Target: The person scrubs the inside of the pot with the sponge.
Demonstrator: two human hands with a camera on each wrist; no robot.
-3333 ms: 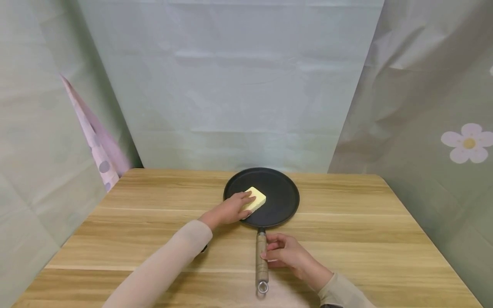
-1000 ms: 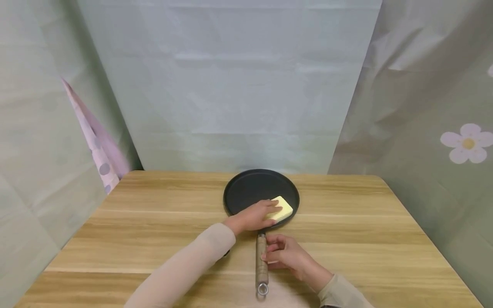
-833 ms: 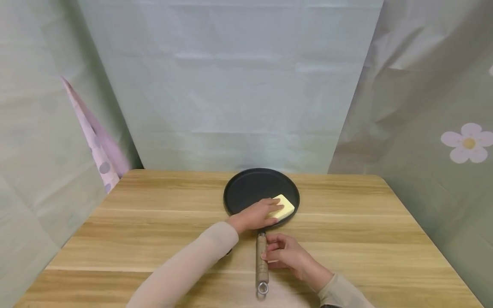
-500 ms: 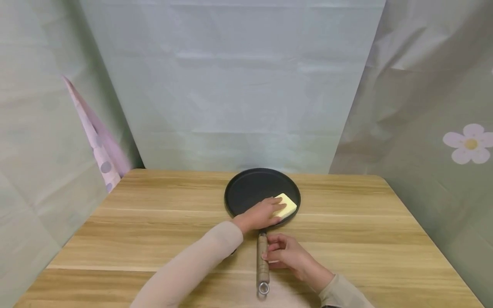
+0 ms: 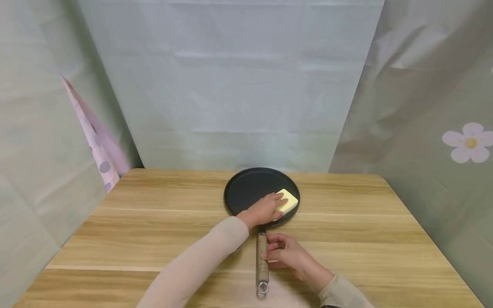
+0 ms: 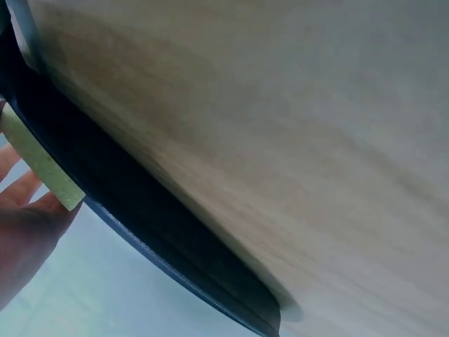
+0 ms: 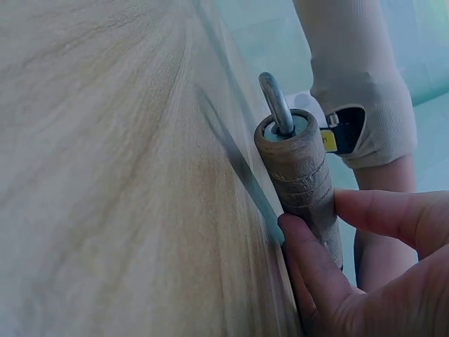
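Note:
A round, flat black pan [image 5: 250, 188] lies on the wooden table, its wooden handle [image 5: 262, 267] pointing toward me. My left hand [image 5: 263, 209] holds a pale yellow sponge [image 5: 288, 202] flat against the pan's surface, close to the right rim. In the left wrist view the thumb and fingers grip the edges of the sponge [image 6: 43, 165] above the dark pan [image 6: 175, 225]. From the right side, my right hand [image 5: 294, 256] pinches the handle. The right wrist view shows thumb and fingers on the handle [image 7: 305, 172], below its metal hanging ring [image 7: 276, 102].
The wooden table [image 5: 154, 201] extends on both sides of the pan. Pale fabric curtains [image 5: 239, 85] stand behind and beside it, one with a printed flower [image 5: 470, 143] on the right. A device is strapped at the left wrist [image 7: 344, 130].
My left hand has slid the sponge from the pan's left-middle to its right side, then slightly farther away along the right rim. The right hand and handle stay put.

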